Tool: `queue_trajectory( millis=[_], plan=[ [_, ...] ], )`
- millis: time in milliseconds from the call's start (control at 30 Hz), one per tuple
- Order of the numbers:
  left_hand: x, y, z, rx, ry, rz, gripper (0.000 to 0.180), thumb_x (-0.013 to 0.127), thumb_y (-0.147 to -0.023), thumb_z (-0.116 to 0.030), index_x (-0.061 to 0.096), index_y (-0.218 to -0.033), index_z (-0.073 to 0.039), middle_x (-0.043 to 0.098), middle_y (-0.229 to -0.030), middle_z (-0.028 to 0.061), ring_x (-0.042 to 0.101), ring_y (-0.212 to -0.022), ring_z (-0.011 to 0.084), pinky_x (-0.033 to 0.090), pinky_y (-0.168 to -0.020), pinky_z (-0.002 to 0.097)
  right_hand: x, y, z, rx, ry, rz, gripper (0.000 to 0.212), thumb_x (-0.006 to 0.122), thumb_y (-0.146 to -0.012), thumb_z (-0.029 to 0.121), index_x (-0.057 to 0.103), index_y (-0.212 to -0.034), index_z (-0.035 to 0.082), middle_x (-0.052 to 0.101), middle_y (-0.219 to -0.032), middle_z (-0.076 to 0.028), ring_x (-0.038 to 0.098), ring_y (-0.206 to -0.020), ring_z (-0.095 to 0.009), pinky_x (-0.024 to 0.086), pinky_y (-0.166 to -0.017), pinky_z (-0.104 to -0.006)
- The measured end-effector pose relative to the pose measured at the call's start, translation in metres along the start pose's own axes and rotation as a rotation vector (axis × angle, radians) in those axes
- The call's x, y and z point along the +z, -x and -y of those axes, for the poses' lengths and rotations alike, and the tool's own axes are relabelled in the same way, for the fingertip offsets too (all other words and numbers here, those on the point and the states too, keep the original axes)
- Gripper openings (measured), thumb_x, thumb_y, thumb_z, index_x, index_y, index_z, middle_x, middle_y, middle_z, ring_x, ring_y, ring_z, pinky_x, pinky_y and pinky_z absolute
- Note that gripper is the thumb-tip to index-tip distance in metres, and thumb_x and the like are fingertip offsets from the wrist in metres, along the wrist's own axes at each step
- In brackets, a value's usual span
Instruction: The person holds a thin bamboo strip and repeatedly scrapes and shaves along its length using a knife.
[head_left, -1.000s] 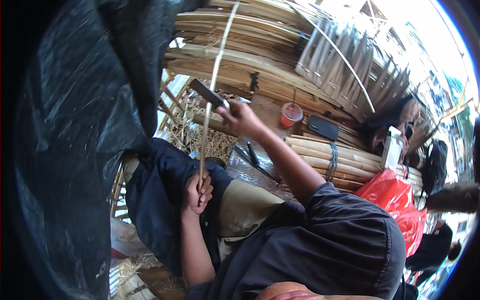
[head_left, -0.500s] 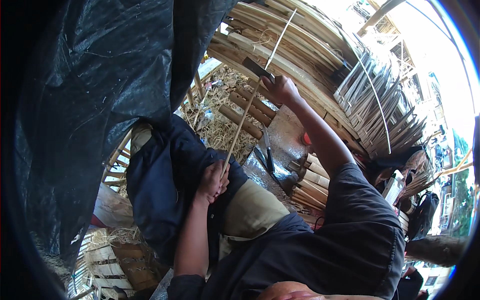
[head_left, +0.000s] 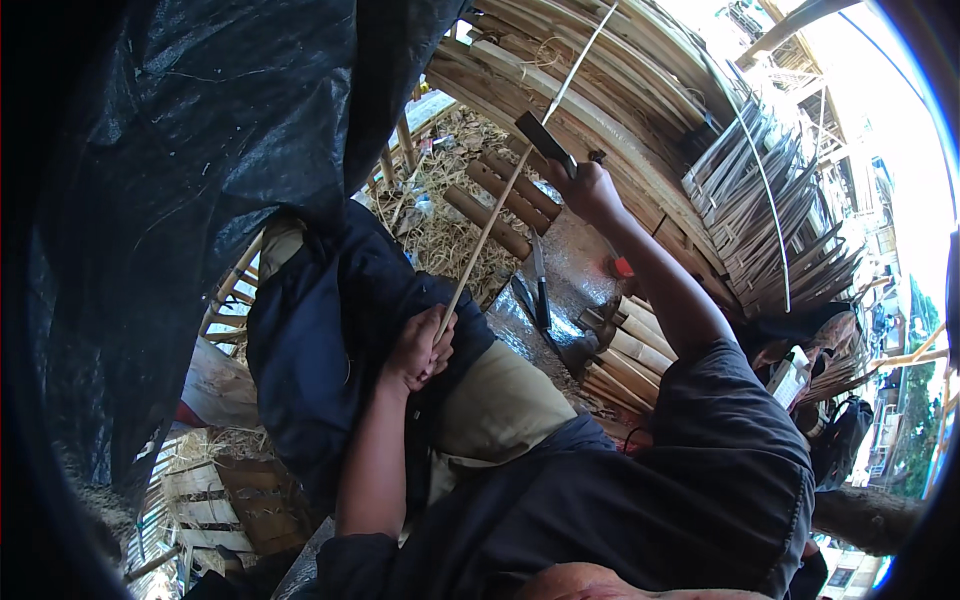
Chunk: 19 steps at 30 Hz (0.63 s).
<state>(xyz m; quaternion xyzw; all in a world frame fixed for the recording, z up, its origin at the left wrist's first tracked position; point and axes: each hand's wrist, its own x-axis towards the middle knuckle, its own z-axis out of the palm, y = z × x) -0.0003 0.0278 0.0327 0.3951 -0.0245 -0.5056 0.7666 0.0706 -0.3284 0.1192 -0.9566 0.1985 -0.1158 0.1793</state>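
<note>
Change: since a second ago the right hand [head_left: 588, 190] with its knife [head_left: 545, 145] has travelled farther up the bamboo strip [head_left: 500, 205], well away from the left hand [head_left: 418, 348]; the view has also swung.
Bamboo strip: a long thin pale slat, running from the left hand on the lap up past the knife and on toward the upper edge.
Left hand: fingers curled tight round the strip's lower end, just above the dark cloth [head_left: 330, 340] over the knees.
Right hand: fist wrapped round the knife handle, arm stretched out, the broad dark blade laid against the strip.
Around the strip: stacked bamboo poles [head_left: 640, 80] behind it, straw and short cut lengths beneath, a second blade [head_left: 540, 285] lying near the knee.
Progress: judging by the blade's place, the stretch between the hands looks worked; the upper length beyond the knife remains.
</note>
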Motion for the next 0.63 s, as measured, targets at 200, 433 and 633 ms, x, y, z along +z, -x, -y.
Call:
queue_trajectory(
  millis=[200, 433, 633],
  plan=[
    [0.001, -0.006, -0.001, 0.008, -0.019, -0.011, 0.037, 0.043, -0.103, -0.048, 0.047, -0.092, -0.013, 0.032, -0.049, -0.0059, 0.027, -0.032, 0.0033, 0.021, -0.030, 0.0194, -0.020, -0.021, 0.009, 0.093, 0.025, 0.162, 0.070, 0.054, -0.090, 0.062, 0.070, -0.080, -0.005, 0.067, -0.074, -0.028, 0.070, -0.081, -0.040, 0.054, -0.075, -0.0484],
    [0.009, -0.015, -0.004, 0.014, -0.026, -0.006, 0.037, 0.043, -0.103, -0.049, 0.047, -0.092, -0.014, 0.032, -0.049, -0.0059, 0.027, -0.032, 0.0033, 0.022, -0.030, 0.0195, -0.023, -0.039, 0.014, 0.139, 0.093, 0.254, 0.073, 0.053, -0.090, 0.064, 0.068, -0.085, -0.008, 0.068, -0.079, -0.029, 0.070, -0.084, -0.042, 0.055, -0.075, -0.0470],
    [0.003, -0.015, -0.002, 0.014, -0.037, 0.007, 0.037, 0.045, -0.102, -0.051, 0.046, -0.094, -0.015, 0.034, -0.049, -0.0054, 0.028, -0.032, 0.0037, 0.023, -0.030, 0.0206, -0.029, -0.051, 0.024, 0.061, 0.225, 0.334, 0.067, 0.052, -0.091, 0.063, 0.060, -0.113, 0.001, 0.070, -0.084, -0.025, 0.072, -0.080, -0.036, 0.056, -0.071, -0.0460]
  ],
)
